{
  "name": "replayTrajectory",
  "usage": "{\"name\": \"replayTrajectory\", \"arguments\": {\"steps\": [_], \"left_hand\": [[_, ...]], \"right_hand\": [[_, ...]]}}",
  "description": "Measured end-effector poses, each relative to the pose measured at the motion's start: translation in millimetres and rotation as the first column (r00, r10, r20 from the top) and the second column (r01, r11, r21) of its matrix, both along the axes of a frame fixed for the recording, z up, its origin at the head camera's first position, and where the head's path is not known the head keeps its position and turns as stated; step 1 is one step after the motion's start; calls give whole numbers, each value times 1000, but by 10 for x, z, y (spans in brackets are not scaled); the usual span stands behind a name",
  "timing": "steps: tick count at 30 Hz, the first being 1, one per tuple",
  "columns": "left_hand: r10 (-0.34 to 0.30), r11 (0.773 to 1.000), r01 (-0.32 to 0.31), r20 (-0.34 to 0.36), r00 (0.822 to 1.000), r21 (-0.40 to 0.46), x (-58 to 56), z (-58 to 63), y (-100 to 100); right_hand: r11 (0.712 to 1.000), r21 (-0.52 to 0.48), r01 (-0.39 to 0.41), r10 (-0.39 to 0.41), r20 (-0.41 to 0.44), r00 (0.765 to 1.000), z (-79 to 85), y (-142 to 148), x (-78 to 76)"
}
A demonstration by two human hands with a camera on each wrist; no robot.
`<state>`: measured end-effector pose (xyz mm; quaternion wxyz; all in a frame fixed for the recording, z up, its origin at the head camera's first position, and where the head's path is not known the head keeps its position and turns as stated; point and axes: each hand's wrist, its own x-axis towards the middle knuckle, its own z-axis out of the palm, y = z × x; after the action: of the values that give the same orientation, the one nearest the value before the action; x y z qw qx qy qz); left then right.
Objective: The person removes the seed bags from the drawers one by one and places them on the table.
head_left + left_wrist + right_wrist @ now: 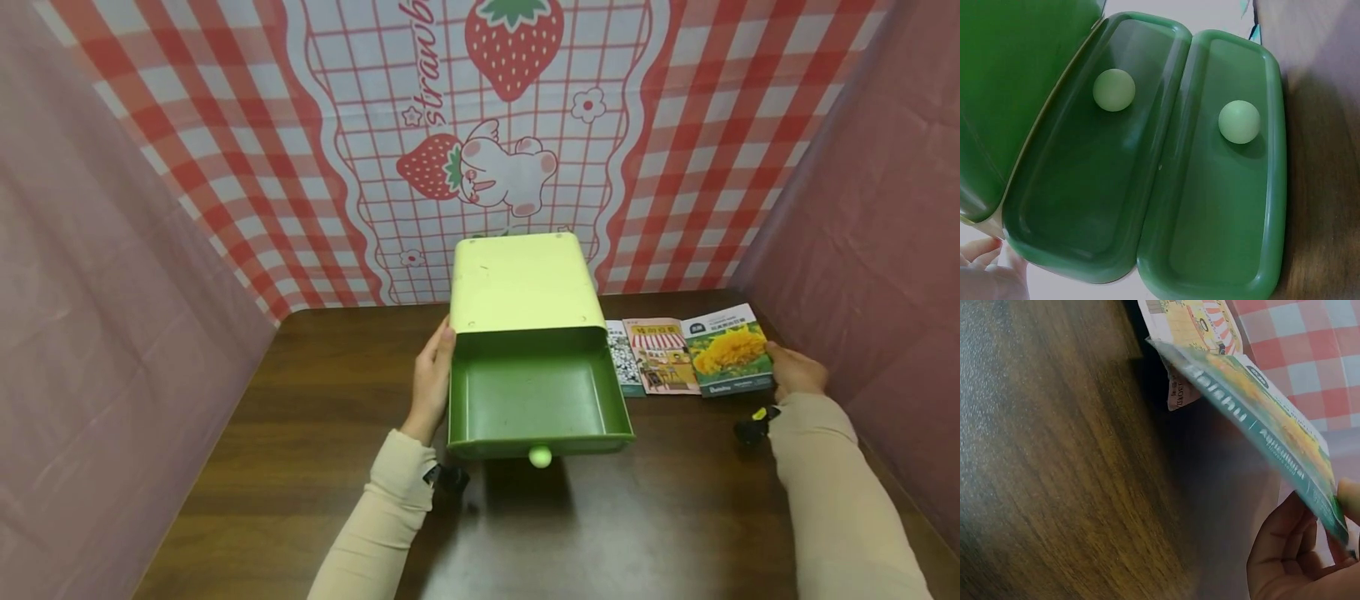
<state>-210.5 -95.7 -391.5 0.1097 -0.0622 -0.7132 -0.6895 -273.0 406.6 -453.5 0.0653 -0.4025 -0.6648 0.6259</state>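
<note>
In the head view a pale-yellow cabinet point(525, 279) stands mid-table with its green drawer point(532, 400) pulled out and nothing visible inside. My left hand point(432, 375) rests against the cabinet's left side; in the left wrist view only part of the hand point(994, 272) shows at the lower left. Two green drawer fronts point(1204, 206) with round pale knobs point(1239, 122) fill that view. On the right, my right hand point(797, 369) pinches the edge of a seed packet point(729, 354) showing a yellow flower. The right wrist view shows this packet point(1266, 431) tilted up off the table.
Beside the held packet lie a pink packet with a striped awning point(664, 357) and a partly hidden white-flower packet point(625, 358). A checked strawberry cloth point(660, 167) hangs behind the brown table point(315, 417). Pink curtains point(862, 250) hang at both sides.
</note>
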Motion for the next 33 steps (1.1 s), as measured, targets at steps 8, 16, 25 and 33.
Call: {"name": "replayTrajectory", "arguments": {"steps": [8,16,25,33], "left_hand": [[4,1000,-4,-7,1000,-8,-17,-12,-7],[-7,1000,7,-24,1000,-6,-17,-4,-5],[-8,1000,8,-34,999,-3,-19,-11,-7],[-11,1000,11,-26,1000,4,-19,-9,-10]], "right_hand": [[999,31,-4,6,-63,998,54,-50,8],[831,457,-317,269,168,948,8,-5,76],[663,532,-527,378,369,849,-104,111,41],[554,590,-587,389,440,809,-150,78,62]]}}
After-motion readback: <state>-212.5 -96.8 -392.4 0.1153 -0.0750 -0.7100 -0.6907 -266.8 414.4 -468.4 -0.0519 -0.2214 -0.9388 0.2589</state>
